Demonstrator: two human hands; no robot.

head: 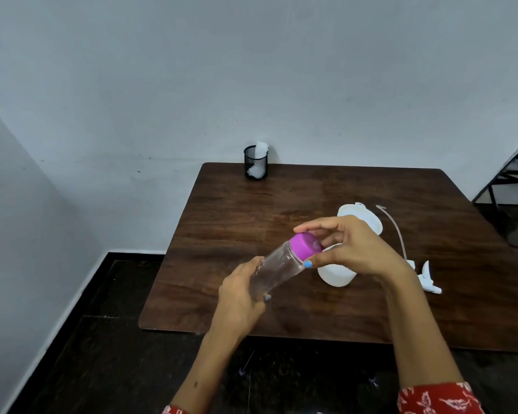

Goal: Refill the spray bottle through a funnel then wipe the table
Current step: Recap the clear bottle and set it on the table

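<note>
Held in the left hand (pixel 240 297), a clear bottle (pixel 278 265) is tilted up-right, its purple cap (pixel 307 245) pinched by the right hand (pixel 350 249), which half hides a white spray bottle (pixel 337 274).

Purple cap (pixel 307 245) — brown table (pixel 251 222).

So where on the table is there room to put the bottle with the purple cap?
The table's left half is bare, from the black mesh cup down to the near edge. The far right corner looks free too. It is crowded at middle right: white spray bottle, funnel, spray head.
</note>
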